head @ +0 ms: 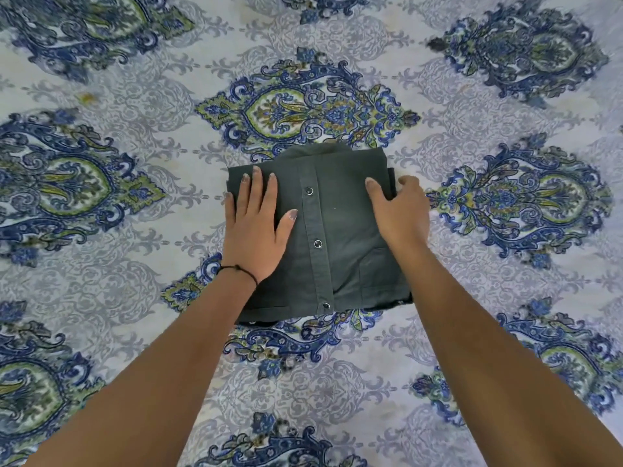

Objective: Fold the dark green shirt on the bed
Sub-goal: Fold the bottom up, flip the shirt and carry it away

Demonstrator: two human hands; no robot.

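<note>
The dark green shirt (340, 227) lies folded into a compact rectangle in the middle of the bed, button placket up, collar end at the far side. My left hand (258, 227) rests flat on the shirt's left half, fingers spread. My right hand (401, 210) lies at the shirt's right edge, thumb on top of the cloth and the other fingers curled over or under the edge, hidden from view. A thin black thread circles my left wrist.
The bed (135, 96) is covered by a pale sheet printed with large blue and green paisley medallions, stretching to every side of the shirt. A small dark spot (436, 45) sits on the sheet at the far right.
</note>
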